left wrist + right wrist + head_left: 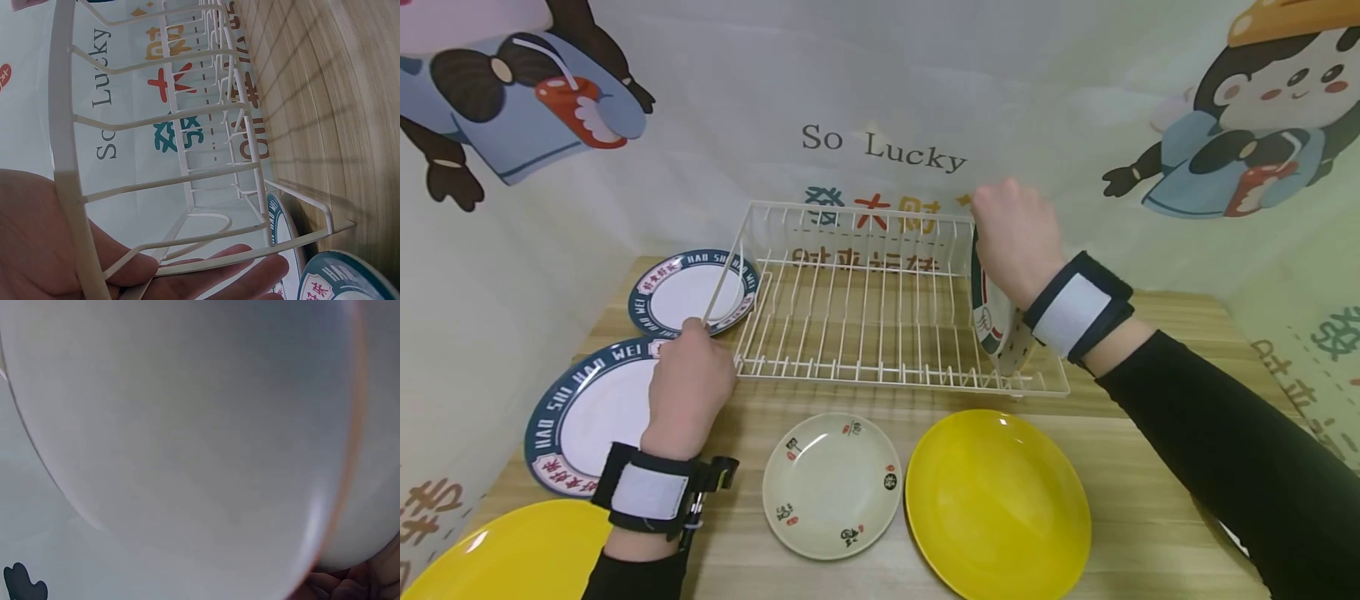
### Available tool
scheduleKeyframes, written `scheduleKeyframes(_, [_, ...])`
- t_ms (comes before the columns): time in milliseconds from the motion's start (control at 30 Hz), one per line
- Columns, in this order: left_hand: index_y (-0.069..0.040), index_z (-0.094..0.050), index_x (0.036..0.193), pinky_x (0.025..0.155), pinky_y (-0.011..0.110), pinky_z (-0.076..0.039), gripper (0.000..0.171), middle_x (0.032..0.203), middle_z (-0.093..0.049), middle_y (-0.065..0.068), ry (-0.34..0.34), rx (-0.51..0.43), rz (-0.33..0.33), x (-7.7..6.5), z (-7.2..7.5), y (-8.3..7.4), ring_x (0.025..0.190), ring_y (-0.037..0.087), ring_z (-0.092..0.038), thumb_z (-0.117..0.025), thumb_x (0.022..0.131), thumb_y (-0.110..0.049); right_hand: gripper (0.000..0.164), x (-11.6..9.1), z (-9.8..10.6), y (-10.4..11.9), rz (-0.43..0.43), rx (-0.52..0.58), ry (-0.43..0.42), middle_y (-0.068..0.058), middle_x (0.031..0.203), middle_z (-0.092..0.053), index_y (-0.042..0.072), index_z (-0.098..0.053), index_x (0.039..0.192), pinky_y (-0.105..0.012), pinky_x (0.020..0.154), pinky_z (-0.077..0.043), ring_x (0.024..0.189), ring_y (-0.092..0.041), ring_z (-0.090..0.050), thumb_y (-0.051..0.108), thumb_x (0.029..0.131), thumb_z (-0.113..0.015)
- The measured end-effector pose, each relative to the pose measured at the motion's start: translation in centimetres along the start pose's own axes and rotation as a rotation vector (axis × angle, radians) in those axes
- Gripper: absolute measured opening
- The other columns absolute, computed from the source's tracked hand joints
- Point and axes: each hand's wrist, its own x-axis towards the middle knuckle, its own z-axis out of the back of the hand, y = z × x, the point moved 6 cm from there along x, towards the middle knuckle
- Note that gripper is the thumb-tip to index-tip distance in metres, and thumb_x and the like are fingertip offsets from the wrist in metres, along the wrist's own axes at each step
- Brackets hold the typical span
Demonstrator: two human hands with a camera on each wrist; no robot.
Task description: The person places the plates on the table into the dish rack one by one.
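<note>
"White wire makes up the dish rack (895,385), standing on a wooden table (1135,500). What writing is there?"

"The fabric backdrop (880,67) reads 'So Lucky' above Chinese characters, 發大财; a brown line below shows through the wires. 'HAO SHI HAO WEI' runs round the far blue-rimmed plate (696,292) and the near blue-rimmed plate (606,412), both at left. The cream plate (831,487) has five clusters of black and red marks."

"And the hands?"

"The left hand (692,383) has its thumb and fingers closed about the rack's left end. The right hand (1018,237) bends over the top of a dark-rimmed dish (988,312), gripping it, most fingers hidden. That dish stands upright in the rack's right end. A pale patterned surface shows right beside it; I cannot tell whether it is a second dish."

"Where is there room?"

"Along the slots between the left end and that dish, and on a strip of wood before the front rail."

"How many lie flat?"

"Five plainly seen: two blue-rimmed, one cream, and two yellow, the right yellow plate (1000,500) just beside the cream one, the left yellow plate (520,554) cut off by the view's edge."
</note>
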Motion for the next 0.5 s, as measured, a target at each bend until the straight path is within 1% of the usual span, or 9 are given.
scheduleKeyframes(167, [0.019,-0.044,0.116,0.04,0.038,-0.041,0.032,0.081,-0.053,0.031,0.002,0.01,0.007,0.2,0.1,-0.2,0.057,0.034,-0.054,-0.032,0.096,-0.003,0.017,-0.1,-0.3,-0.2,0.007,-0.018,0.04,-0.014,0.066,-0.052,-0.005,-0.058,0.078,-0.036,0.041,-0.042,0.053,-0.025,-0.049,-0.017,0.082,-0.047])
scheduleKeyframes(267, [0.019,-0.043,0.117,0.04,0.038,-0.041,0.032,0.079,-0.053,0.03,0.008,0.009,0.009,0.2,0.0,-0.2,0.056,0.034,-0.053,-0.032,0.097,-0.003,0.016,0.0,-0.4,-0.3,0.003,-0.016,0.056,-0.015,0.067,-0.053,-0.006,-0.059,0.079,-0.036,0.041,-0.043,0.054,-0.025,-0.05,-0.017,0.082,-0.048])
scheduleKeyframes(400, [0.019,-0.043,0.117,0.039,0.036,-0.041,0.032,0.077,-0.052,0.028,0.018,0.01,0.012,0.2,-0.1,-0.1,0.055,0.033,-0.054,-0.031,0.097,-0.004,0.017,-0.1,-0.5,-0.7,-0.006,0.017,0.078,-0.014,0.067,-0.052,-0.004,-0.058,0.077,-0.035,0.041,-0.041,0.054,-0.024,-0.048,-0.018,0.081,-0.047])
scheduleKeyframes(500, [0.019,-0.043,0.118,0.039,0.037,-0.041,0.033,0.078,-0.052,0.029,0.021,0.011,0.016,0.1,-0.3,0.0,0.055,0.033,-0.054,-0.03,0.097,-0.004,0.019,-0.3,-0.7,-1.1,-0.011,0.061,0.109,-0.012,0.064,-0.045,-0.002,-0.053,0.073,-0.033,0.041,-0.037,0.053,-0.022,-0.044,-0.019,0.079,-0.047])
